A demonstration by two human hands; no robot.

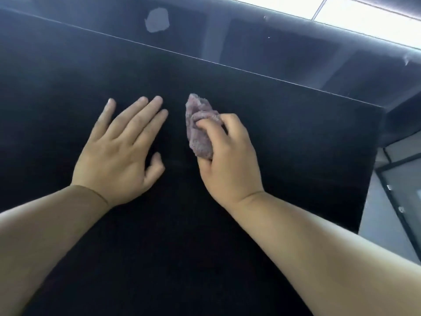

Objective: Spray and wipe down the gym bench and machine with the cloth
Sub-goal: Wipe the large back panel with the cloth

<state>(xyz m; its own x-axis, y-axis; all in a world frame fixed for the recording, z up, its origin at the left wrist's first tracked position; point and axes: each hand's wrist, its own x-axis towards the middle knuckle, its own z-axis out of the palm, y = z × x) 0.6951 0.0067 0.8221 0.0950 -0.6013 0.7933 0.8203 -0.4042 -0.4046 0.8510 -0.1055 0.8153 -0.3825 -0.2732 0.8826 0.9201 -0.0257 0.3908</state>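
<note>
2 hands lie on the black bench (296, 144), which fills most of the view. The left hand (118, 153) is flat, fingers straight and a little spread, palm down on the padding, holding nothing. Just right of its fingertips is the cloth (200, 131), bunched into a wad against the bench. The right hand (230, 160) grips it, fingers curled over the top and thumb at its lower end. Further right the bench ends at a straight edge, with pale floor beyond.

Risks, as I judge them: the flat left palm may leave prints on padding that has to be wiped, or get in the cloth's path, since the 2 are so near. The wad is small, so each stroke covers a narrow strip and gaps could be left — opening it out would help. No spray bottle shows, and I cannot tell whether the padding is wet — a dry rub would only shift grime.

The cloth is dull pinkish-mauve, nubbly like towelling and creased in folds, with 1 corner poking up beyond the fingers. The bench is matte black, with no streaks that I can make out.
</note>
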